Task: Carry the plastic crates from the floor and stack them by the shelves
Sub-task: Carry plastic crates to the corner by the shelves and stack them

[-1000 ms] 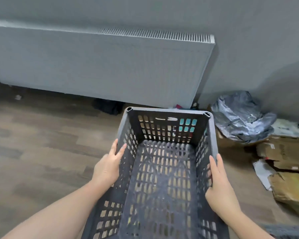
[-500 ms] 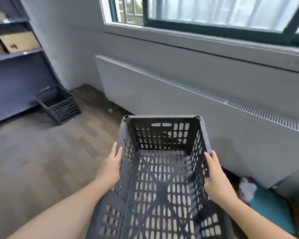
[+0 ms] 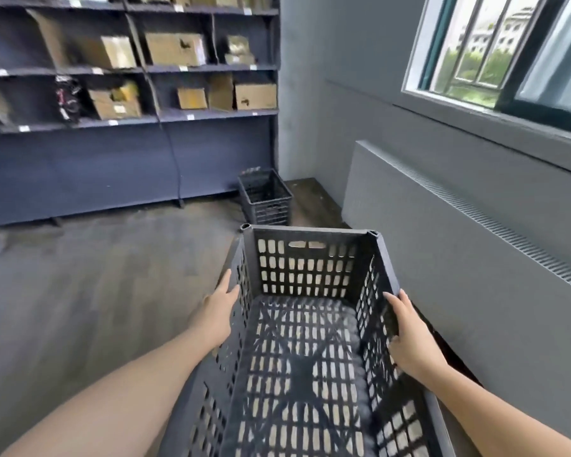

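Observation:
I hold a dark grey perforated plastic crate (image 3: pixel 305 265) up off the floor in front of me, empty, its open top facing me. My left hand (image 3: pixel 216 313) presses flat on the outside of its left wall. My right hand (image 3: pixel 409 338) grips the right wall's rim. A second dark crate (image 3: pixel 266 196) stands on the floor ahead, at the right end of the dark blue shelves (image 3: pixel 129 117), in the corner by the wall.
The shelves hold several cardboard boxes (image 3: pixel 175 47). A long grey radiator (image 3: pixel 459 225) runs along the right wall under a window (image 3: pixel 495 51). Grey wood-look floor (image 3: pixel 96 275) lies between me and the shelves.
The view has swung left from the radiator and floor litter to the shelves. The crate stays in both hands, and the second crate now lies straight ahead.

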